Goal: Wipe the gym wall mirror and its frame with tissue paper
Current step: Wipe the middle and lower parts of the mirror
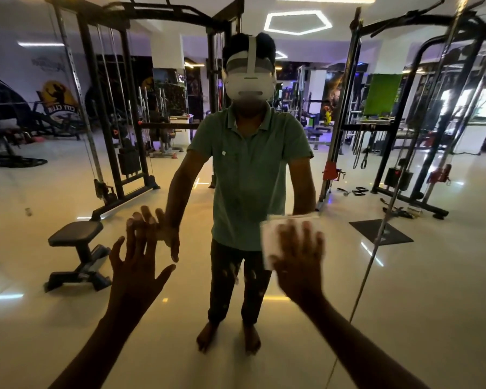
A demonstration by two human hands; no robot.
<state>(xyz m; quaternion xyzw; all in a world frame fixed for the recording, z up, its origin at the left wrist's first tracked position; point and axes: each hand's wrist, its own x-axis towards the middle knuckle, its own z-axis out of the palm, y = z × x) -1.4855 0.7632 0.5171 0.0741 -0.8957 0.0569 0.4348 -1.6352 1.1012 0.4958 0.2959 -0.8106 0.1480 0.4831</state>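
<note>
backwards, "city club" logo [61, 103] reads in mirror [306, 169].

Mid-frame, the mirror reflects the person [249, 175]: a green short-sleeved polo shirt [247, 169], dark trousers [237, 282], bare feet, and a white headset [249, 80] strapped over the head. Both forearms are bare.

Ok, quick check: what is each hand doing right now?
Left hand: open, fingers spread, fingertips on the mirror, holding nothing.
Right hand: open, flat, pressing the tissue paper against the mirror.
</note>
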